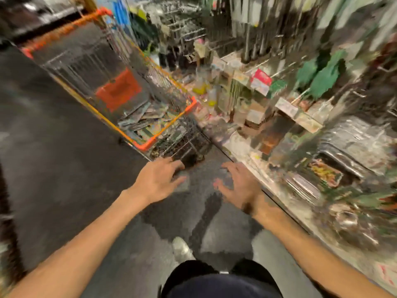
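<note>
The whole view is motion-blurred. My left hand [160,179] reaches forward over the dark floor with its fingers spread, just short of the near end of a wire shopping cart [137,130]. My right hand [238,186] is stretched out beside it, fingers spread and holding nothing, close to the edge of the shop shelf [268,183]. The cart has an orange rim and an orange flap inside, and several flat packets [148,119] lie in its basket.
Shelves with several boxed and bagged goods [260,82] run along the right, with metal trays [352,145] and green items [322,76] further back. Dark grey floor [53,158] stretches to the left. My legs and a white shoe [181,249] show below.
</note>
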A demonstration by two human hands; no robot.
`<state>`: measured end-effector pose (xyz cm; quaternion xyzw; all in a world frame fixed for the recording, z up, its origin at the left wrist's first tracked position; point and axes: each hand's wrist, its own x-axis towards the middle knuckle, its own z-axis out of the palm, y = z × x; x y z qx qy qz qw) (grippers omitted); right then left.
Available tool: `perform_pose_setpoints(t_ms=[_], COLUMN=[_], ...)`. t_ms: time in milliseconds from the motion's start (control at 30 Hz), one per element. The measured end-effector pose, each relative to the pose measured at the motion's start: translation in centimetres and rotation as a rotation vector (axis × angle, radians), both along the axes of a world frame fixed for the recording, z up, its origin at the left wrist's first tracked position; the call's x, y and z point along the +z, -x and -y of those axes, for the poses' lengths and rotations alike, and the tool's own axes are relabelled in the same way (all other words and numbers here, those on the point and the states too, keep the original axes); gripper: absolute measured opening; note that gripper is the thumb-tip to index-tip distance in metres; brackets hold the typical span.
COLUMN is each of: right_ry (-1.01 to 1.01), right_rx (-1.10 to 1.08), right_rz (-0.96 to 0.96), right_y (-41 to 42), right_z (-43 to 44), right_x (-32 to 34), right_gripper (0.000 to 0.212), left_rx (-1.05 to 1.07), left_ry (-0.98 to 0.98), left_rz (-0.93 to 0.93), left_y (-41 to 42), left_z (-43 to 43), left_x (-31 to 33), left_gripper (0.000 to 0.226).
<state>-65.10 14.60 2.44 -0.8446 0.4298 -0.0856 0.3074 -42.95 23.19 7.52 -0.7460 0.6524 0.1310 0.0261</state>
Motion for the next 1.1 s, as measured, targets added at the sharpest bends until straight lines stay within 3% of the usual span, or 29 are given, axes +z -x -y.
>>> perform_pose_setpoints(t_ms=[367,567,667,800,867,1000,1100], right_ry=[-0.092,-0.136,-0.133,-0.276,-0.351,-0.495,-0.546], right_rx=[0.108,0.155,0.166,0.214,0.218,0.074,-0.008], right_rz=[-0.148,-0.224,-0.271,-0.398,-0.471,-0.495,-0.487], right_y=[-23.4,-32.7,-37.5,-43.4,-45.8,-49.6,-50.6], right_z=[3.9,11.6,16.8,24.3,27.7,33.1,36.0], right_x=[-3.4,-6.8,-9.8,-15.3,-18.1,-24.0,-29.3], right_gripper=[0.041,0.04,0.038,0.033,0.04,0.037,0.046], left_rx=[0.271,0.229,0.29,0.441,0.505,0.706,0.858], left_ry=[-0.052,-0.116,-0.177,-0.292,-0.37,-0.381,-0.36], left_rz=[-0.085,-0.048,-0.114,-0.286,-0.363,-0.564,-0.7], left_y=[-22.3,-28.5,-31.0,-33.7,-35.0,-37.5,-38.8], left_z=[4.2,8.8,12.3,17.7,20.2,25.2,28.0], left_x=[-8.5,-13.5,-16.9,-20.6,-22.9,-27.9,-31.8], left_gripper=[0.028,0.027,0.034,0.032,0.031,0.037,0.043])
